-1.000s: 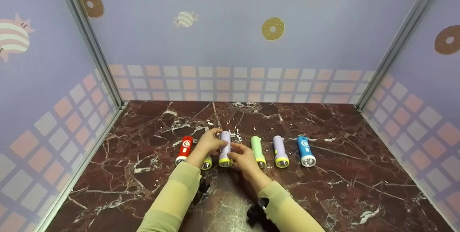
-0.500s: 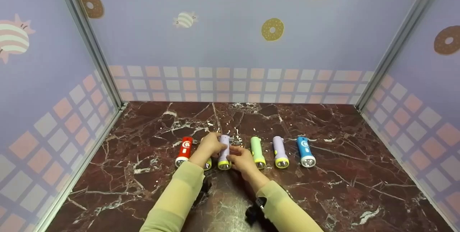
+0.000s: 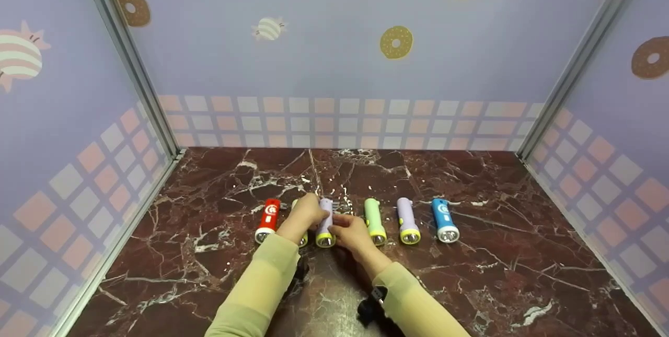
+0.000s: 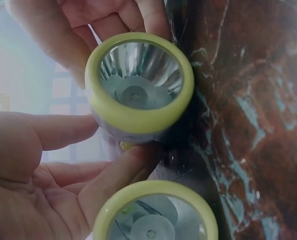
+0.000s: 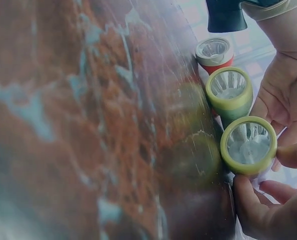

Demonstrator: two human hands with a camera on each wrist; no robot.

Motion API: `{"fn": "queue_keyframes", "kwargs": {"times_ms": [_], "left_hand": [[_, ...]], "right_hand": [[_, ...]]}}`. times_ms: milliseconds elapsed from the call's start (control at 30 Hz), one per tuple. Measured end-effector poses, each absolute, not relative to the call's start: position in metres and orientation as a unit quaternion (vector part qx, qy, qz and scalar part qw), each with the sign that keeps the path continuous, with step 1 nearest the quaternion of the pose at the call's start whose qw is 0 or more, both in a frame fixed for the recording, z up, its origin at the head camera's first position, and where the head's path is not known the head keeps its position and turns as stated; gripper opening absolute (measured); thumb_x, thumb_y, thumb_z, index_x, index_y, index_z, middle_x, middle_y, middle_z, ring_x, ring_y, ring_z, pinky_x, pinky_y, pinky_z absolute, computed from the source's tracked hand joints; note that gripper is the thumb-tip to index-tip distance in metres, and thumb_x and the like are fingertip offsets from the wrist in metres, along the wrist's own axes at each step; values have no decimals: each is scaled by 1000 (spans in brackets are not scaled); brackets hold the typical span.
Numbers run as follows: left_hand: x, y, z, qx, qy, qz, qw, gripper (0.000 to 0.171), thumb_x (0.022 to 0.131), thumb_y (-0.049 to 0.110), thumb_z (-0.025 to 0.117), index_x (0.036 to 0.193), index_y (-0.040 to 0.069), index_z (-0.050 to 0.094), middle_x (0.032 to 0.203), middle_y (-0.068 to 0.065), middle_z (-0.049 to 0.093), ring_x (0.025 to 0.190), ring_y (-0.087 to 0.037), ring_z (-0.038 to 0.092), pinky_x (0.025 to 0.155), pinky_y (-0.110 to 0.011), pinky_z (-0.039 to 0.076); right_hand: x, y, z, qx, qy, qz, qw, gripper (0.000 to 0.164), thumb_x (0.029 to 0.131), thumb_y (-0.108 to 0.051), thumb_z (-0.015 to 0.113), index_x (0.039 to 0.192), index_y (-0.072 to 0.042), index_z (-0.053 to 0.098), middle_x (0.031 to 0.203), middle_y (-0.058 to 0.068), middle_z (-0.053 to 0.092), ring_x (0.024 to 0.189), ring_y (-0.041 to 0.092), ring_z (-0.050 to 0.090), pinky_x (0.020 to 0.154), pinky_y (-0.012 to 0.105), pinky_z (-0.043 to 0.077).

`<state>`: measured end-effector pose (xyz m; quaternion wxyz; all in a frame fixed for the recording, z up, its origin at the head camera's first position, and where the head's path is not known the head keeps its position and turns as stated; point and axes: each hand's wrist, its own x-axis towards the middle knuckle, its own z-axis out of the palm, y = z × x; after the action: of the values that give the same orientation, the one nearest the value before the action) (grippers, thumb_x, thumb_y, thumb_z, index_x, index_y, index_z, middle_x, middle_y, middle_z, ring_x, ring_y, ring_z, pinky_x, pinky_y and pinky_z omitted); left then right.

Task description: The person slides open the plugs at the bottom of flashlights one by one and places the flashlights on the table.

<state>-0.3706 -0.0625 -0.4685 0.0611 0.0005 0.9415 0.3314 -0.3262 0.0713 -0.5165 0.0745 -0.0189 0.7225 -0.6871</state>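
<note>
A purple flashlight with a yellow lens ring lies between my two hands in the head view, its lens facing me. My left hand grips its left side with thumb and fingers. From the right, my right hand pinches the same flashlight near its head. The yellow ring fills the middle of the left wrist view, close beside the tabletop. Just left of it, a green flashlight with a yellow ring is partly hidden by my left hand in the head view.
A red flashlight lies at the row's left end. To the right lie another green flashlight, another purple one and a blue one. Patterned panels enclose the dark red marbled table at back and sides.
The held purple flashlight has moved slightly toward me and a little left, in line with the row. Both hands have shifted along with it, keeping hold.
</note>
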Motion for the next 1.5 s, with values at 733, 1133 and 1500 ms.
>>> {"fn": "queue_keyframes", "kwargs": {"times_ms": [733, 1133, 1500], "left_hand": [[-367, -58, -465, 12, 962, 271, 34, 34, 84, 9, 77, 109, -11, 67, 106, -25, 73, 97, -37, 70, 91, -44, 59], [-365, -57, -465, 7, 962, 271, 42, 33, 83, 8, 78, 107, -11, 68, 103, -24, 74, 96, -35, 71, 89, -41, 61], [-365, -57, -464, 12, 965, 259, 42, 35, 83, 11, 79, 107, -12, 68, 105, -24, 74, 96, -34, 71, 90, -41, 60]], "right_hand": [[-325, 75, -517, -31, 731, -679, 65, 40, 94, 2, 61, 131, 18, 58, 127, 34, 66, 92, 17, 68, 77, 29, 63], [-324, 77, -515, -21, 728, -680, 82, 42, 97, 1, 59, 136, 17, 55, 133, 34, 63, 104, 24, 70, 83, 35, 63], [-322, 80, -511, -43, 741, -666, 75, 40, 95, 1, 60, 132, 15, 59, 125, 31, 67, 91, 15, 67, 73, 24, 58]]}}
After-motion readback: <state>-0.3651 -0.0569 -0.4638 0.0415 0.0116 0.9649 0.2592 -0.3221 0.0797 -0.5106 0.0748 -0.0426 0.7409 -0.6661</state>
